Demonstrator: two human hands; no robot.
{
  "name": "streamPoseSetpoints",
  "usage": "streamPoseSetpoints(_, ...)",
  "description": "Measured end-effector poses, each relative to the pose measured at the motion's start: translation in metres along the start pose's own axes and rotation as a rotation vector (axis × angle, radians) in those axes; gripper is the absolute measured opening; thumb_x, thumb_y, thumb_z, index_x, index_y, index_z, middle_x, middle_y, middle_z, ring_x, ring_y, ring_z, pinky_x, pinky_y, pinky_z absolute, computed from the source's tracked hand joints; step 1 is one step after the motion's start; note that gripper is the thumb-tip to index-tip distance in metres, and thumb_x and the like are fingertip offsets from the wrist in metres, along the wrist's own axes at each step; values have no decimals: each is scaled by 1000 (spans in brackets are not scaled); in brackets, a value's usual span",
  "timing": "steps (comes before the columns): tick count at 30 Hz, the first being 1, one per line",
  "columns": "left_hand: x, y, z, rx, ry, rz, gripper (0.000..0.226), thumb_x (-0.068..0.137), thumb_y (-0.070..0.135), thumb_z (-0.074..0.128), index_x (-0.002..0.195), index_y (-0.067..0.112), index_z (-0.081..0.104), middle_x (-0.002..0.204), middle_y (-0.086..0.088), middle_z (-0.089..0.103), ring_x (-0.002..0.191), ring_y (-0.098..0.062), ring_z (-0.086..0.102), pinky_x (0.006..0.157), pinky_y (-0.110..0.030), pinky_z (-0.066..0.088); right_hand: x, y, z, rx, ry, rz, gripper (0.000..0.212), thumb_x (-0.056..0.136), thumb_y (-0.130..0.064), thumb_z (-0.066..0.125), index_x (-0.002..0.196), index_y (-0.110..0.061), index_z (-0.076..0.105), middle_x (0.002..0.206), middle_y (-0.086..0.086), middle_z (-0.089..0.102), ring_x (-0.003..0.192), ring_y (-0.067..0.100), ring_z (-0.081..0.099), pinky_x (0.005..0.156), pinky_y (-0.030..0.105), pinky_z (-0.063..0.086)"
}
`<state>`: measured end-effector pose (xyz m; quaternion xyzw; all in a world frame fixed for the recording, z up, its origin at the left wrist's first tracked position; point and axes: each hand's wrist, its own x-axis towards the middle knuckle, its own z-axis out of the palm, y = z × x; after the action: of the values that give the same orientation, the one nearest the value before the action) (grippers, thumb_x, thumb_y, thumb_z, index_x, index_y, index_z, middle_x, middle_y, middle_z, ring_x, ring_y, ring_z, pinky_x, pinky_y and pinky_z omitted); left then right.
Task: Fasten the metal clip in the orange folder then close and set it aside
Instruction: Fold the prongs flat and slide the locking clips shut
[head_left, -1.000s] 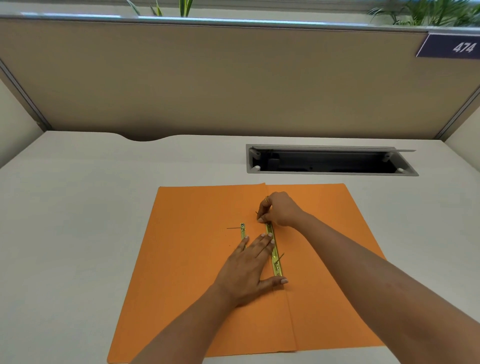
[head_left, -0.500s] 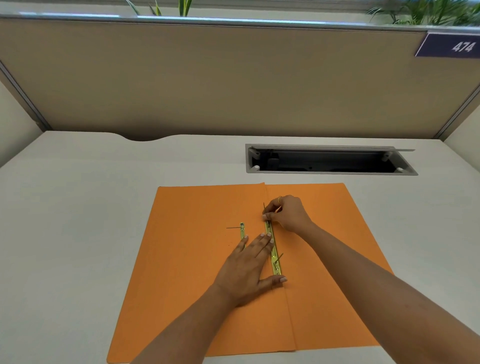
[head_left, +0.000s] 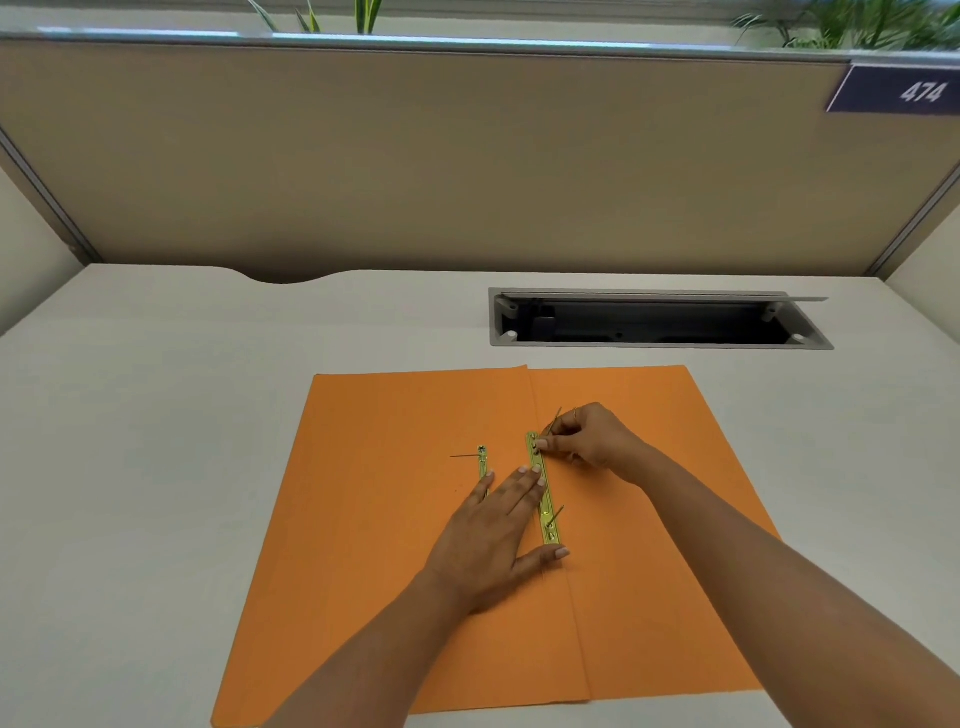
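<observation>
Orange folder is laid open at frame ctr. Left hand is pressed flat, fingers spread, beside the metal clip. The clip's upper prong is pinched by right hand, fingers narrow.

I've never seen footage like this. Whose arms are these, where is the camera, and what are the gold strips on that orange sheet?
There is no machine here: these are a person's two bare arms, seen from a wide-angle camera worn on their head, looking forward and down. That is why the desk seems to bulge.

The orange sheet is an orange folder lying open and flat on the desk. The gold strip along its centre crease is a metal clip for holding papers, with thin prongs sticking up. A second, shorter gold piece lies just left of it.

The left hand presses flat on the folder beside the clip. The right hand pinches the prong at the clip's far end. Behind the folder is an open cable slot in the desk.
</observation>
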<state>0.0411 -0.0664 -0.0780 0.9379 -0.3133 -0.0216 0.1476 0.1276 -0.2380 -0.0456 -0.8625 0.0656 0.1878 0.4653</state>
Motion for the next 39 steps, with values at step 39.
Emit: streamPoseSetpoints(39,1,-1,0,-15,-43,6,99,72,75,-2,148,14,15,158,0,14,146,-9,4,114,-31,-14,-2,-11,12,-332,278,-95,14,74,-28,73,79,-16,71,81,-4,63,78,13,52,65,27,38)
